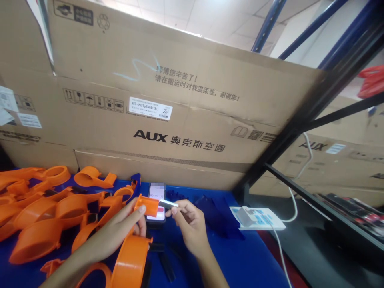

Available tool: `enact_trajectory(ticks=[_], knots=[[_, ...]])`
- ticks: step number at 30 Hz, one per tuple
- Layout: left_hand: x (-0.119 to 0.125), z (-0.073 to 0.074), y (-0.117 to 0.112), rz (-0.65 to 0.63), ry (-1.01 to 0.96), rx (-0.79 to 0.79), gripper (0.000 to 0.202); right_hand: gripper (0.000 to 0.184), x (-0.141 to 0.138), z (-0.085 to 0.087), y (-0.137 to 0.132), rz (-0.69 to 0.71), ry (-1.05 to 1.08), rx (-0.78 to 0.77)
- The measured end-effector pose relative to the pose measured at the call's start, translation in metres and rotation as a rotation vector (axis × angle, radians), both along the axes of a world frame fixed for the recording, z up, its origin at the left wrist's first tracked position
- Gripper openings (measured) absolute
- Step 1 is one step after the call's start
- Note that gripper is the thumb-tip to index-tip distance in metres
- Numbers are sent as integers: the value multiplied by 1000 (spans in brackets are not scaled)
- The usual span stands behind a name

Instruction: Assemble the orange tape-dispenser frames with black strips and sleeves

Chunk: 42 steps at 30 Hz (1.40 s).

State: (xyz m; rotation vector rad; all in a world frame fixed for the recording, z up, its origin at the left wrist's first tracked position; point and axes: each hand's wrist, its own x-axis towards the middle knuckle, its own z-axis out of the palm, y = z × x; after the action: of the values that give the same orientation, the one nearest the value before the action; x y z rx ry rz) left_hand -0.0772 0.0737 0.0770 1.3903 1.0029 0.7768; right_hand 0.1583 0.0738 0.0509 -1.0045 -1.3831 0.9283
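My left hand (131,219) is closed around the flat end of an orange plastic tape dispenser (132,258), whose round ring hangs below the fingers. Between the fingertips of my right hand (192,226) is a small dark blade piece (168,204) with a white, toothed edge. Its far end meets the open right end of the dispenser's orange head; whether it sits inside cannot be made out. Under both hands, a phone (156,191) showing a timer stands on the blue table surface. Several black strips (167,266) lie just below the hands.
Many orange tape dispensers (39,240) are piled on the left. Large cardboard boxes (186,120) form a wall behind the table (228,256). A power strip (258,218) with white cables lies at the right, near a dark metal rack post (288,136). Dark blue pieces (219,214) lie beside it.
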Motion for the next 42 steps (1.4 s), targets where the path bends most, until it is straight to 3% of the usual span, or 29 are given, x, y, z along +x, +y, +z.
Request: enact_trajectory(ticks=[13,18,26,38,42], knots=[[-2,-5,5,-44,17,42,40,26,-7,4,-2,-7,-35,-35],[-3,-4,4,-44,42,54,42,26,-2,11,-7,-62,-252,20],[-6,-6,3,-39,107,34,33,23,10,29,-11,14,-457,109],[0,-22,-2,-90,93,13,38,20,-7,13,-11,76,-273,20],[3,-22,1,-90,89,-12,39,19,-13,9,-11,-9,-222,18]])
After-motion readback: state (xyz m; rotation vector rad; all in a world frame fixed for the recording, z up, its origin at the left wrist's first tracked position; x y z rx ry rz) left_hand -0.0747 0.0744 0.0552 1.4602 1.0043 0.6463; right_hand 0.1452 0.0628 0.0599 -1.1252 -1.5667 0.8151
